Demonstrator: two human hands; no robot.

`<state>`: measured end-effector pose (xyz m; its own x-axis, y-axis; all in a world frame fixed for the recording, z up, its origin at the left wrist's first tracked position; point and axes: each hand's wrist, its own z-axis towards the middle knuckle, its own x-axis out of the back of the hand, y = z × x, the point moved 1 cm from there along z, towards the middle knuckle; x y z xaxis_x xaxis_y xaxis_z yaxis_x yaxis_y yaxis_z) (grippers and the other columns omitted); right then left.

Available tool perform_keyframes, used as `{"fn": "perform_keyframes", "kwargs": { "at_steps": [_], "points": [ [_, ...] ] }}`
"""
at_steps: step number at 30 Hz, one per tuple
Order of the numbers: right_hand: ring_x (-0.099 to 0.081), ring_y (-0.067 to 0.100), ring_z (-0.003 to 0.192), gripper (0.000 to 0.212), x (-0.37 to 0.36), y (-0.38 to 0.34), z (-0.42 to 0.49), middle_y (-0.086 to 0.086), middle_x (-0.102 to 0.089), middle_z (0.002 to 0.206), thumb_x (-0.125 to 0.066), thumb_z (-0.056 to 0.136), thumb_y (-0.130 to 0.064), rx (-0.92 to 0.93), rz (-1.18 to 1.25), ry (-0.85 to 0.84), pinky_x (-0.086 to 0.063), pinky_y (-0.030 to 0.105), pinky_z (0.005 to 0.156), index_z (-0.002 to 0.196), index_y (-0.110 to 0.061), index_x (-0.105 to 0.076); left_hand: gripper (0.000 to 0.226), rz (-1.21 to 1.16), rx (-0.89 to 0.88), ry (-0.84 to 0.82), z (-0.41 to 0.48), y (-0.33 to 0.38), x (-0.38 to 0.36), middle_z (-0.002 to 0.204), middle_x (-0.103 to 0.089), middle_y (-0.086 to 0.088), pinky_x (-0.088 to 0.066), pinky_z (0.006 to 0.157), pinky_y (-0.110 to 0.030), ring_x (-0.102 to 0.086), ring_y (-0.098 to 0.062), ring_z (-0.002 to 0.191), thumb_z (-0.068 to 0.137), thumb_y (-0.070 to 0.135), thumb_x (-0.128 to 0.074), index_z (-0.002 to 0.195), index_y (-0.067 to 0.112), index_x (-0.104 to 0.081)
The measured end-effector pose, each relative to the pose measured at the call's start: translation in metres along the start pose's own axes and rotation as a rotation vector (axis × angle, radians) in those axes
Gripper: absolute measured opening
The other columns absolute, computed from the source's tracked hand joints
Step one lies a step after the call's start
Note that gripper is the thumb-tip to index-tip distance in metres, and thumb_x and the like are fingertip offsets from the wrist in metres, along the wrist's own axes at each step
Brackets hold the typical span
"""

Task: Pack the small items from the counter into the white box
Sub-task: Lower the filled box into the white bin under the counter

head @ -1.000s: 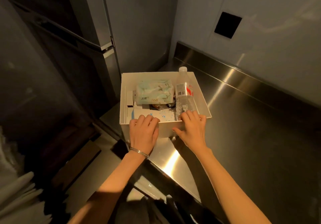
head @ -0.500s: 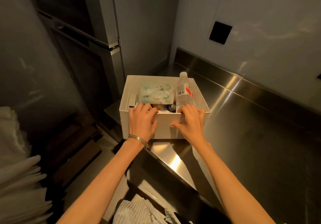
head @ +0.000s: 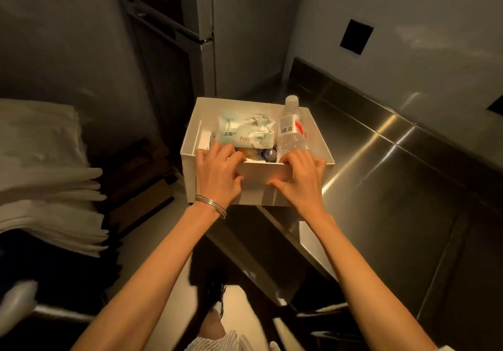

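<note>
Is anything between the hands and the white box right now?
Nothing visible. The left hand and right hand both grip the white box by its near wall, fingers hooked over the rim.

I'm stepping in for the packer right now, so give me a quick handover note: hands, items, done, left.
Left hand: fingers curled over the near rim of the white box, thumb outside.
Right hand: same grip, beside it.
Box stands at the steel counter's corner.
Inside: tissue pack, water bottle leaning on the far rim, smaller items beneath.
Done: those are packed.
Left: no loose item shows outside the box; check beyond view.
</note>
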<state>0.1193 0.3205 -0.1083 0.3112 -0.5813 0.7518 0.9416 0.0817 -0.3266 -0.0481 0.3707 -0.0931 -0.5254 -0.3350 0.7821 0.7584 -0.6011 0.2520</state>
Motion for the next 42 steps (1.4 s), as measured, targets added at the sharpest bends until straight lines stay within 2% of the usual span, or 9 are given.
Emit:
{"fn": "perform_keyframes", "kwargs": {
  "at_steps": [5,15,20,23,27,29,33,38,42],
  "points": [
    [-0.042,0.012,0.090,0.045,0.026,-0.034,-0.033,0.004,-0.063,0.088,-0.075,0.058,-0.036,0.042,0.056,-0.013,-0.013,0.024,0.071,0.087,-0.024,-0.042,0.039,0.022,0.021,0.046,-0.044,0.008,0.041,0.079,-0.061,-0.005,-0.024,0.068,-0.031,-0.037,-0.018,0.081,0.045,0.009,-0.085,0.076,0.014,-0.061],
    [-0.043,0.014,0.094,0.039,0.011,-0.094,-0.085,0.006,-0.062,0.092,-0.071,0.064,-0.030,0.102,0.091,-0.005,-0.016,0.022,0.074,0.091,-0.022,-0.043,0.033,-0.004,0.075,0.021,-0.112,-0.024,0.082,0.080,-0.061,-0.007,-0.022,0.070,-0.033,-0.036,-0.018,0.083,0.050,0.003,-0.080,0.074,0.012,-0.059],
    [-0.042,0.014,0.095,0.032,-0.008,-0.126,-0.107,0.008,-0.061,0.094,-0.056,0.069,-0.038,0.086,0.082,-0.038,-0.014,0.022,0.075,0.093,-0.022,-0.042,0.030,-0.013,0.066,-0.023,-0.138,-0.051,0.094,0.080,-0.060,-0.008,-0.015,0.072,-0.028,-0.036,-0.019,0.083,0.053,0.002,-0.077,0.075,0.011,-0.059],
    [-0.041,0.015,0.093,0.032,-0.021,-0.142,-0.124,0.009,-0.062,0.093,-0.056,0.069,-0.039,0.086,0.052,-0.033,-0.013,0.022,0.073,0.093,-0.020,-0.043,0.031,-0.032,0.062,-0.038,-0.158,-0.067,0.095,0.082,-0.061,-0.009,-0.019,0.073,-0.031,-0.037,-0.020,0.085,0.053,0.001,-0.078,0.076,0.010,-0.059],
    [-0.041,0.015,0.095,0.034,-0.045,-0.145,-0.151,0.010,-0.062,0.094,-0.064,0.068,-0.032,0.086,0.053,-0.024,-0.013,0.022,0.074,0.093,-0.020,-0.042,0.033,-0.024,0.050,-0.029,-0.186,-0.081,0.081,0.083,-0.062,-0.011,-0.021,0.073,-0.032,-0.043,-0.025,0.086,0.051,0.000,-0.080,0.076,0.009,-0.060],
    [-0.042,0.016,0.096,0.031,-0.060,-0.140,-0.165,0.009,-0.062,0.095,-0.059,0.071,-0.035,0.096,0.057,-0.018,-0.015,0.022,0.076,0.093,-0.021,-0.043,0.033,-0.027,0.038,-0.019,-0.201,-0.087,0.068,0.083,-0.063,-0.012,-0.019,0.073,-0.032,-0.040,-0.023,0.086,0.051,-0.001,-0.080,0.077,0.008,-0.060],
    [-0.042,0.017,0.096,0.039,-0.093,-0.127,-0.197,0.009,-0.062,0.095,-0.069,0.065,-0.029,0.124,0.039,-0.023,-0.016,0.025,0.075,0.093,-0.020,-0.043,0.031,-0.042,0.048,-0.008,-0.236,-0.099,0.035,0.079,-0.061,-0.010,-0.012,0.073,-0.026,-0.039,-0.021,0.084,0.051,-0.001,-0.078,0.074,0.009,-0.060],
    [-0.043,0.016,0.097,0.031,-0.141,-0.104,-0.239,0.008,-0.061,0.097,-0.055,0.073,-0.039,0.138,0.056,-0.038,-0.022,0.030,0.079,0.095,-0.020,-0.045,0.032,-0.038,0.047,-0.007,-0.279,-0.112,-0.014,0.077,-0.061,-0.009,-0.009,0.070,-0.023,-0.039,-0.020,0.083,0.049,0.001,-0.079,0.073,0.010,-0.060],
    [-0.043,0.017,0.095,0.030,-0.186,-0.085,-0.269,0.009,-0.061,0.094,-0.052,0.074,-0.040,0.129,0.056,-0.047,-0.020,0.029,0.077,0.094,-0.019,-0.045,0.031,-0.008,0.062,-0.026,-0.308,-0.128,-0.064,0.078,-0.060,-0.007,-0.019,0.069,-0.029,-0.038,-0.020,0.082,0.050,0.003,-0.079,0.073,0.011,-0.060]
  ]
}}
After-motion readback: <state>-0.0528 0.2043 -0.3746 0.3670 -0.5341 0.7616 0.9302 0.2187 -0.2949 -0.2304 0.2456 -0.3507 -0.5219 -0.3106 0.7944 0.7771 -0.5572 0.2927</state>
